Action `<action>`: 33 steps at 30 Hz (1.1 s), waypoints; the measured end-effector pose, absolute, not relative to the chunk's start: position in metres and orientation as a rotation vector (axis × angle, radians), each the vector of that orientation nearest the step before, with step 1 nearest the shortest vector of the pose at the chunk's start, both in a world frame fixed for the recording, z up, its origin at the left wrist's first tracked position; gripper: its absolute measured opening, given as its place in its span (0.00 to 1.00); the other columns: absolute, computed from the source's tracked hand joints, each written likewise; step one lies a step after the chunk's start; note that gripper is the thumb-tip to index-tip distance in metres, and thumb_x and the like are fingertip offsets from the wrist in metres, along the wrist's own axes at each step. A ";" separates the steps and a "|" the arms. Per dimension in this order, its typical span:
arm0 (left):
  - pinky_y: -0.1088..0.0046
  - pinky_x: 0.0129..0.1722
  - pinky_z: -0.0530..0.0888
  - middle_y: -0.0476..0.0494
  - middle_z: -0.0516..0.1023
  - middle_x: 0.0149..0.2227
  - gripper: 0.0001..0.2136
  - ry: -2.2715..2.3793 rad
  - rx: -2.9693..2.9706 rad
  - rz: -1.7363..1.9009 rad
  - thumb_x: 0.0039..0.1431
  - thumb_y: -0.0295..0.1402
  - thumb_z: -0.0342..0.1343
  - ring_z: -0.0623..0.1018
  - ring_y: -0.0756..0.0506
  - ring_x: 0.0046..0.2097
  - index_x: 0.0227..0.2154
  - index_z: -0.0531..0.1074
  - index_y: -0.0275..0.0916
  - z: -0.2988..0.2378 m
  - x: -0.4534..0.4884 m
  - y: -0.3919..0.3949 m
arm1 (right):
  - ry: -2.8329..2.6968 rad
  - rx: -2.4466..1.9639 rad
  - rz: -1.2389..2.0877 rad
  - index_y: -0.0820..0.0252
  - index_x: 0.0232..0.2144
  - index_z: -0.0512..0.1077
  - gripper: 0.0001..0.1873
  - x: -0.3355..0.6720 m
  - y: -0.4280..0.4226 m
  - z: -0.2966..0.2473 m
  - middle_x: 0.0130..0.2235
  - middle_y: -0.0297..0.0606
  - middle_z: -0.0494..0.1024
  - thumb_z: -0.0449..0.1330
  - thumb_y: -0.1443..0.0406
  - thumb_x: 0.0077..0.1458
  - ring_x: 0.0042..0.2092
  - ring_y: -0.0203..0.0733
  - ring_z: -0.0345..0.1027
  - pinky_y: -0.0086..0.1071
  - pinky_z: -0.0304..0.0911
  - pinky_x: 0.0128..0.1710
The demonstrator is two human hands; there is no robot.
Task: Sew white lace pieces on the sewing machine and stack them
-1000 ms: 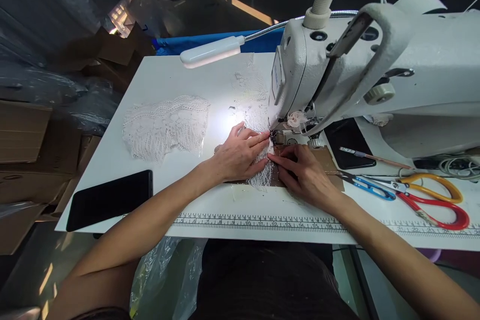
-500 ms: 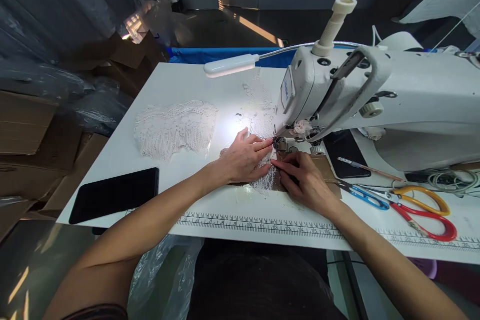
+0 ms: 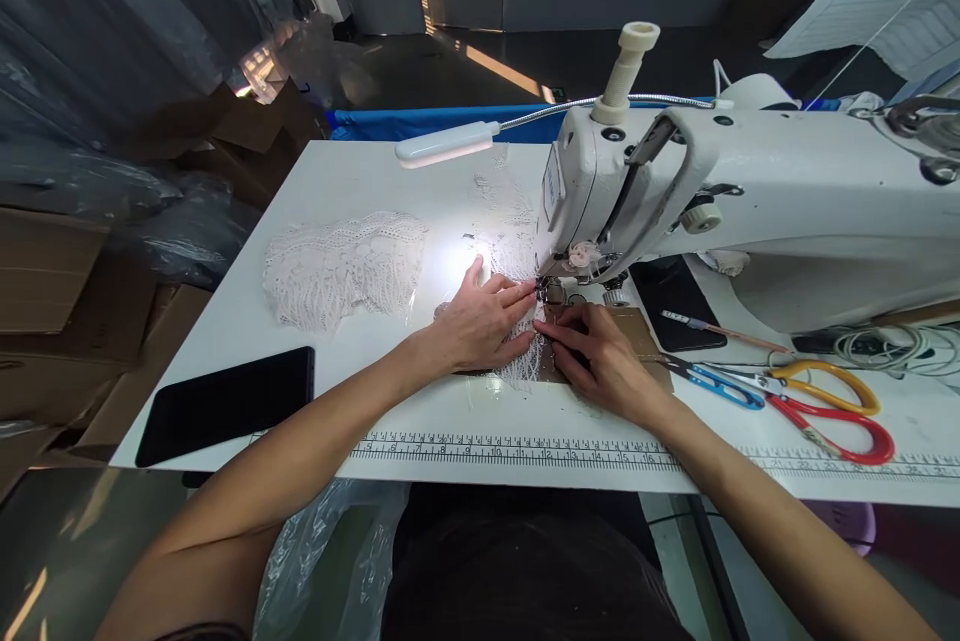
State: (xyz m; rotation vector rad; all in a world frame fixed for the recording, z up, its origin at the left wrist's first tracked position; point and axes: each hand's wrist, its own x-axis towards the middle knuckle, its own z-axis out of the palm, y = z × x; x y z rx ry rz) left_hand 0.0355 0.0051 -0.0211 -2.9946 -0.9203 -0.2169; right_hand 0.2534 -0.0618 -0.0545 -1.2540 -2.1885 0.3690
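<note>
A strip of white lace [image 3: 525, 361] runs under the presser foot [image 3: 546, 291] of a white sewing machine [image 3: 592, 191]. My left hand [image 3: 484, 323] lies flat on the lace, fingers stretched toward the foot and thumb apart. Just right of the needle area, my right hand [image 3: 592, 351] pinches the lace's edge between thumb and forefinger, its other fingers curled. Part of the lace is hidden beneath my left hand. A second fringed lace piece [image 3: 345, 266] rests on the table to the left.
A black phone [image 3: 225, 406] lies at the table's left. Scissors with orange and red handles [image 3: 832, 411] and blue thread snips [image 3: 724, 386] lie right of my right hand. A lamp [image 3: 446, 143] hangs behind the lace. A printed ruler [image 3: 517, 451] follows the front edge.
The whole view has shifted slightly, with the machine appearing further left and lower. Both hands keep nearly the same hold on the lace by the presser foot.
</note>
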 end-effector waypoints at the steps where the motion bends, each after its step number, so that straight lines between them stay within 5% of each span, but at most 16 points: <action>1: 0.37 0.63 0.53 0.38 0.67 0.64 0.23 -0.921 -2.989 -0.214 0.70 0.43 0.41 0.71 0.36 0.56 0.58 0.68 0.36 -0.021 0.036 0.005 | -2.186 -1.249 0.367 0.53 0.54 0.74 0.19 0.253 -0.062 -0.055 0.45 0.46 0.70 0.54 0.65 0.63 0.48 0.49 0.65 0.47 0.68 0.49; 20: 0.44 0.64 0.58 0.33 0.68 0.62 0.23 -1.124 -2.918 -0.246 0.71 0.42 0.42 0.66 0.35 0.62 0.60 0.66 0.33 -0.029 0.048 0.011 | -2.232 -1.318 0.211 0.65 0.56 0.71 0.23 0.250 -0.053 -0.057 0.43 0.52 0.71 0.48 0.61 0.65 0.43 0.52 0.68 0.49 0.71 0.45; 25: 0.46 0.65 0.58 0.31 0.55 0.69 0.28 -1.229 -2.813 -0.119 0.71 0.46 0.44 0.62 0.34 0.66 0.65 0.58 0.32 -0.017 0.053 -0.016 | -2.246 -1.261 0.289 0.52 0.62 0.63 0.26 0.280 -0.064 -0.067 0.52 0.49 0.71 0.49 0.56 0.64 0.49 0.54 0.72 0.49 0.72 0.48; 30: 0.54 0.68 0.55 0.34 0.56 0.69 0.30 -1.107 -2.848 -0.059 0.69 0.49 0.45 0.61 0.35 0.68 0.66 0.57 0.32 0.015 0.008 -0.073 | -2.351 -0.993 0.278 0.28 0.64 0.56 0.32 0.311 -0.051 -0.098 0.57 0.44 0.68 0.54 0.53 0.58 0.55 0.62 0.69 0.60 0.70 0.48; 33: 0.61 0.66 0.60 0.37 0.58 0.69 0.30 -1.366 -2.806 -0.008 0.67 0.46 0.50 0.60 0.40 0.69 0.66 0.56 0.34 0.038 -0.057 -0.107 | -2.327 -0.991 0.257 0.28 0.65 0.54 0.35 0.310 -0.053 -0.105 0.58 0.49 0.66 0.53 0.52 0.55 0.57 0.68 0.66 0.64 0.68 0.47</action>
